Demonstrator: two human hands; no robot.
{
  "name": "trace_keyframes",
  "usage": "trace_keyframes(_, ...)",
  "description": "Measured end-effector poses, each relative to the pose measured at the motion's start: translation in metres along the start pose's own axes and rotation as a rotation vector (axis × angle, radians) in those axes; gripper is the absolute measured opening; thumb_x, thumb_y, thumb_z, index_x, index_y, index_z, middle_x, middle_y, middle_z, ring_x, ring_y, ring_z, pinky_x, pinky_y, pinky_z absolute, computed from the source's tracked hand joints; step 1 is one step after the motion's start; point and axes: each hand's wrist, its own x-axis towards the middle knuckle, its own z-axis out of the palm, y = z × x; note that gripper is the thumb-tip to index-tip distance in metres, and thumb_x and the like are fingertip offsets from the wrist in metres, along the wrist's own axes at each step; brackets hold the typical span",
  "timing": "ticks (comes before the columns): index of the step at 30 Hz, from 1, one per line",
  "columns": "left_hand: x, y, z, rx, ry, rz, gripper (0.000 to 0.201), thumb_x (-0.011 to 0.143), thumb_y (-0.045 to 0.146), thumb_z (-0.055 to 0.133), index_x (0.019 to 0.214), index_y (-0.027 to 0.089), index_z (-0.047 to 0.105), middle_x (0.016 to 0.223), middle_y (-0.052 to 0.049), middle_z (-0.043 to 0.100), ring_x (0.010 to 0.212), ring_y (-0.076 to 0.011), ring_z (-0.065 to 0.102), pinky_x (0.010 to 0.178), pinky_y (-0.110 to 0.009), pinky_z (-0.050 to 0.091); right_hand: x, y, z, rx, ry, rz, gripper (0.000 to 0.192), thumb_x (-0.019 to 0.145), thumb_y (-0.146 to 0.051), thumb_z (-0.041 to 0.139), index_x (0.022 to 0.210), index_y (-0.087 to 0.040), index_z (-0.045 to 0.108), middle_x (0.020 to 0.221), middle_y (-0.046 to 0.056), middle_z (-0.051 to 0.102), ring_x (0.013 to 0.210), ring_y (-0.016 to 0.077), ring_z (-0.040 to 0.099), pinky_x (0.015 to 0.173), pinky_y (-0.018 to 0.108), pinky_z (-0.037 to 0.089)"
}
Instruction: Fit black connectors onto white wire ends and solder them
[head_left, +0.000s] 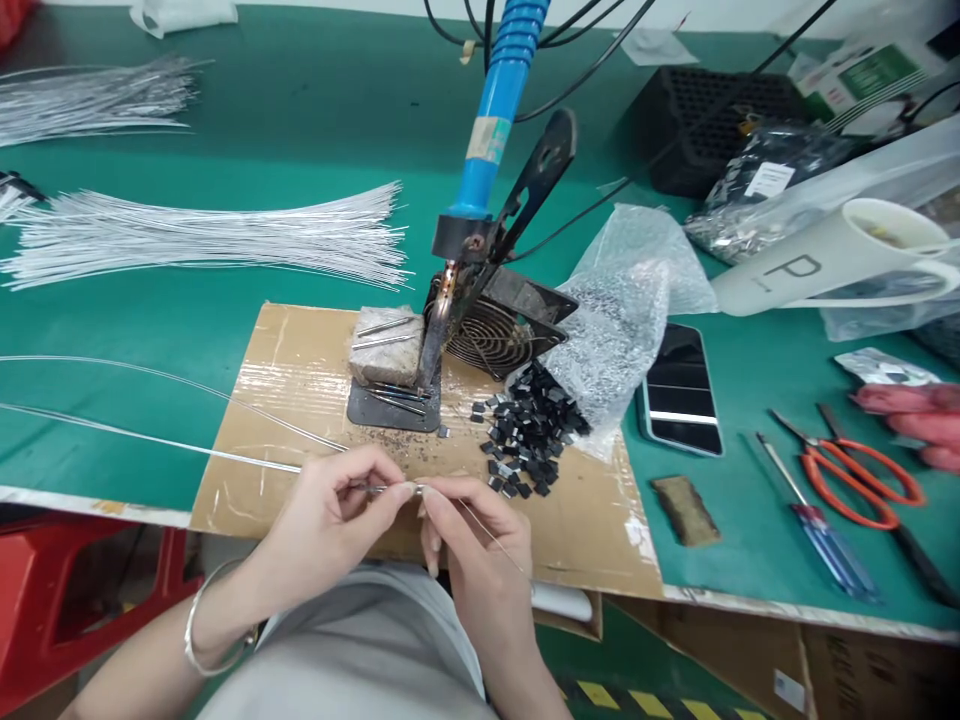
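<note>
My left hand [334, 510] pinches the ends of thin silver wires [150, 440] that trail off to the left across the bench. My right hand [469, 530] meets it fingertip to fingertip, pinching the same wire ends, with another fine wire running back toward my body. Both hands hover over the near edge of a cardboard sheet [300, 370]. Just beyond them lies a pile of small black components [529, 430]. A blue-handled soldering iron [491, 120] rests tip down in its stand [487, 320] next to a sponge block [386, 345].
Bundles of silver wires [210, 235] lie at the left. A bubble-wrap bag [622, 300], phone [681, 390], orange scissors [855, 475], screwdriver [821, 535] and white roll [825, 260] sit to the right. Another person's fingers [919, 425] show at the right edge. A red crate [67, 590] stands below the bench.
</note>
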Motion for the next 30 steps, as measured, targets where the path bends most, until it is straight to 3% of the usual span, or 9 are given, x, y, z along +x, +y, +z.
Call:
trace_keyframes(14,-0.001,0.002,-0.004,0.016,-0.092,-0.006,0.024,0.093,0.033,0.063,0.077,0.015,0.066,0.065,0.001,0.057,0.058,-0.0106,0.039,0.052,-0.025,0.028,0.006,-0.015,-0.011,0.030,-0.116,0.209,0.020,0.078,-0.036,0.086,0.073,-0.018,0.079,0.060,-0.002,0.064,0.039,0.0054,0.047,0.035,0.017,0.037)
trace_keyframes(19,-0.001,0.005,-0.007,-0.039,-0.134,-0.025,0.024,0.091,0.032,0.064,0.074,0.015,0.065,0.062,0.002,0.052,0.056,-0.0097,0.038,0.051,-0.022,0.029,0.008,-0.017,-0.013,0.050,-0.180,0.269,0.019,0.076,-0.036,0.087,0.073,-0.018,0.081,0.059,-0.002,0.064,0.037,0.0054,0.047,0.033,0.017,0.036)
trace_keyframes(30,-0.001,0.002,-0.001,-0.043,-0.031,-0.003,0.023,0.090,0.035,0.065,0.077,0.015,0.065,0.065,0.000,0.057,0.057,-0.0109,0.046,0.052,-0.023,0.033,0.002,-0.012,-0.007,0.045,-0.112,0.189,0.021,0.081,-0.041,0.084,0.082,-0.020,0.083,0.065,-0.001,0.066,0.041,0.0070,0.051,0.036,0.018,0.044)
